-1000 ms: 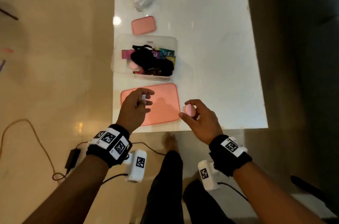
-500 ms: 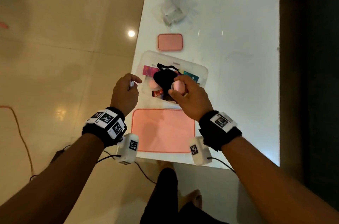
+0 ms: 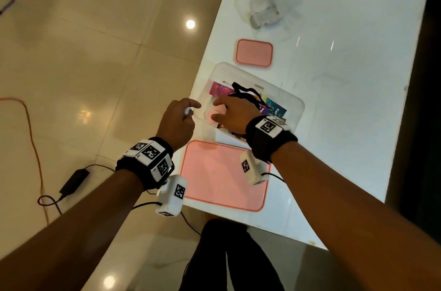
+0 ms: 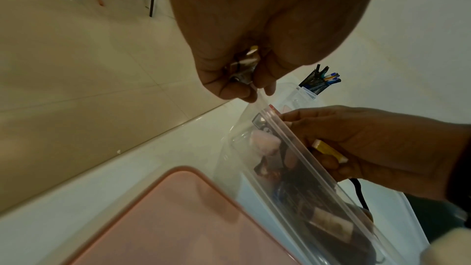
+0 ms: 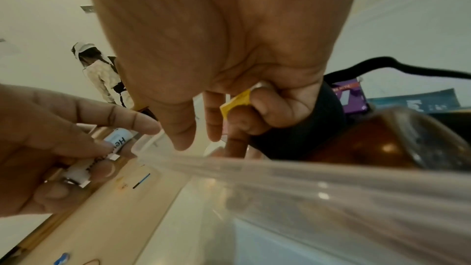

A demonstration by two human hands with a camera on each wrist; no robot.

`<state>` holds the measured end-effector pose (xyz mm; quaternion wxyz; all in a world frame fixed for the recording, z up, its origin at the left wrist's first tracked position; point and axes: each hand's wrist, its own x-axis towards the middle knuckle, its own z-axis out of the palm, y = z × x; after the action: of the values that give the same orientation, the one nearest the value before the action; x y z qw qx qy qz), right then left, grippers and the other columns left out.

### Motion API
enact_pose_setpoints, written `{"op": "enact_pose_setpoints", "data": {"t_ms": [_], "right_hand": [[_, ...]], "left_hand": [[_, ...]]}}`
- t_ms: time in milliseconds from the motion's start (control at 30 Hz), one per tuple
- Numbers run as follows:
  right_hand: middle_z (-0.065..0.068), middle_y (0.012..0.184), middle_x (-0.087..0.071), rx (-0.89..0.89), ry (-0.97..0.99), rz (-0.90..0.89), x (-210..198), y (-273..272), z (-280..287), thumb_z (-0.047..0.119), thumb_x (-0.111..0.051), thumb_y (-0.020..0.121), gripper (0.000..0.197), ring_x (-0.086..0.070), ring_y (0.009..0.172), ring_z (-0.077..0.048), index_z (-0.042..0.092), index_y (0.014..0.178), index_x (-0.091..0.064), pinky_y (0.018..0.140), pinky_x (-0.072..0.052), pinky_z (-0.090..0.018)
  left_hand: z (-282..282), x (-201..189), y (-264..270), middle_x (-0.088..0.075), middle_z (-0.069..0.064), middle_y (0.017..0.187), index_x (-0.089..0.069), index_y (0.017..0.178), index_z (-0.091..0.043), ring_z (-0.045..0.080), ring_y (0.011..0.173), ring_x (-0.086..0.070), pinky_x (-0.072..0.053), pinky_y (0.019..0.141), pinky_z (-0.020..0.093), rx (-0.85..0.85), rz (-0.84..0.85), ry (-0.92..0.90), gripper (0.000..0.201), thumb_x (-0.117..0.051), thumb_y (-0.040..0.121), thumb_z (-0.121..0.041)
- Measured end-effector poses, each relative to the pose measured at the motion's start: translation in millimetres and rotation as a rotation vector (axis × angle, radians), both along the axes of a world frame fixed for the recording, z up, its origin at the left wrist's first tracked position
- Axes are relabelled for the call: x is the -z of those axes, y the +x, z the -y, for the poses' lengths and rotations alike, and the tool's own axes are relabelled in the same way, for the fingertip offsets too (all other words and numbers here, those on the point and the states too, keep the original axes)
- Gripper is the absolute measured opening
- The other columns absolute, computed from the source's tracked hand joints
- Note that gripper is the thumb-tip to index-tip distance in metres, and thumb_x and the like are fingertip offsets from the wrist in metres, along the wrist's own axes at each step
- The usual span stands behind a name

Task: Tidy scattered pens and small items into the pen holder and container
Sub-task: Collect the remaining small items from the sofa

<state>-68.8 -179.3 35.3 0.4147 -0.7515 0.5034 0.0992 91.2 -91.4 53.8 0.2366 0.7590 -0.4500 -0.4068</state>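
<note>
Left hand (image 3: 176, 121) pinches small white tube (image 5: 116, 141); light, slick, we grip mid-body. Right hand (image 3: 232, 116), inside container (image 3: 294, 109), curls round yellow piece (image 5: 235, 102).

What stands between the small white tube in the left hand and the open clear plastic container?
Only the clear plastic container's near rim; the small white tube in the left hand sits just outside it. The right hand reaches inside.
</note>
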Motion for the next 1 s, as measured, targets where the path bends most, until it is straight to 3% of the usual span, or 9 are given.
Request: {"op": "enact_pose_setpoints", "data": {"t_ms": [100,200,300,400,567,667,733,867,1000], "right_hand": [[0.002,0.101,-0.066,0.055,0.035,0.069,-3,-5,-2,0.035,-0.058,0.092,0.037,-0.063,0.095,-0.019,0.031,0.128,-0.055,0.089,-0.05,-0.034],[0.013,0.078,-0.057,0.177,0.022,0.117,-9,-6,1,0.027,-0.059,0.091,0.033,-0.059,0.083,-0.013,0.028,0.124,-0.058,0.077,-0.047,-0.026],[0.005,0.1,-0.06,0.202,0.071,0.209,-16,-5,1,0.019,-0.063,0.089,0.038,-0.058,0.092,-0.013,0.028,0.125,-0.056,0.076,-0.045,-0.019],[0.003,0.119,-0.059,0.183,0.036,0.282,-19,-5,-2,0.015,-0.057,0.09,0.04,-0.057,0.105,-0.013,0.028,0.128,-0.054,0.088,-0.043,-0.021],[0.004,0.1,-0.064,0.283,-0.04,0.351,-31,-33,-5,0.007,-0.052,0.091,0.03,-0.061,0.089,-0.013,0.019,0.116,-0.063,0.077,-0.047,-0.025],[0.009,0.096,-0.065,0.386,-0.105,0.396,-32,-55,-12,0.013,-0.055,0.091,0.026,-0.062,0.086,-0.01,0.024,0.111,-0.067,0.081,-0.053,-0.03],[0.01,0.1,-0.064,0.449,-0.191,0.412,-30,-70,-10,0.016,-0.056,0.091,0.024,-0.06,0.089,-0.009,0.026,0.11,-0.067,0.083,-0.052,-0.03],[0.009,0.104,-0.064,0.548,-0.364,0.384,-22,-102,20,0.019,-0.058,0.089,0.02,-0.062,0.088,-0.01,0.028,0.105,-0.066,0.08,-0.054,-0.032],[0.002,0.114,-0.064,0.619,-0.453,0.234,-3,-153,68,0.01,-0.058,0.088,0.03,-0.064,0.096,-0.017,0.026,0.112,-0.066,0.089,-0.05,-0.033]], "left_hand": [[-4,-4,-3,-0.053,0.011,0.1,-0.064,0.112,-0.014,0.022,0.085,-0.053,-0.048,0.089,0.042,0.01,0.01,0.033,0.04,-0.036,0.09,0.006],[-6,-13,-8,-0.052,0.008,0.1,-0.062,0.116,-0.013,0.022,0.088,-0.053,-0.047,0.091,0.042,0.034,0.021,0.086,0.044,-0.036,0.088,0.008],[-7,-21,-12,-0.052,0.006,0.098,-0.062,0.116,-0.013,0.023,0.089,-0.053,-0.047,0.09,0.044,0.027,0.031,0.082,0.045,-0.036,0.087,0.009],[-3,-23,-14,-0.054,0.005,0.095,-0.063,0.111,-0.017,0.027,0.09,-0.056,-0.048,0.089,0.047,-0.037,-0.004,0.048,0.043,-0.037,0.086,0.008],[13,-24,-25,-0.06,0.007,0.092,-0.064,0.103,-0.021,0.034,0.087,-0.06,-0.049,0.07,0.038,-0.119,-0.116,-0.012,0.037,-0.044,0.087,0.006],[26,-26,-32,-0.062,0.0,0.094,-0.065,0.099,-0.029,0.025,0.088,-0.062,-0.052,0.077,0.042,-0.082,-0.154,-0.037,0.039,-0.049,0.084,0.003],[38,-28,-36,-0.063,-0.005,0.095,-0.065,0.103,-0.024,0.023,0.089,-0.063,-0.054,0.081,0.044,-0.04,-0.153,-0.062,0.038,-0.05,0.084,0.005],[75,-32,-37,-0.066,0.0,0.098,-0.065,0.103,-0.027,0.035,0.085,-0.063,-0.056,0.076,0.052,0.08,-0.177,-0.055,0.039,-0.053,0.086,0.006],[137,-35,-34,-0.062,0.004,0.101,-0.063,0.1,-0.032,0.023,0.088,-0.066,-0.055,0.079,0.041,0.282,-0.192,-0.031,0.044,-0.052,0.086,0.009]]}}
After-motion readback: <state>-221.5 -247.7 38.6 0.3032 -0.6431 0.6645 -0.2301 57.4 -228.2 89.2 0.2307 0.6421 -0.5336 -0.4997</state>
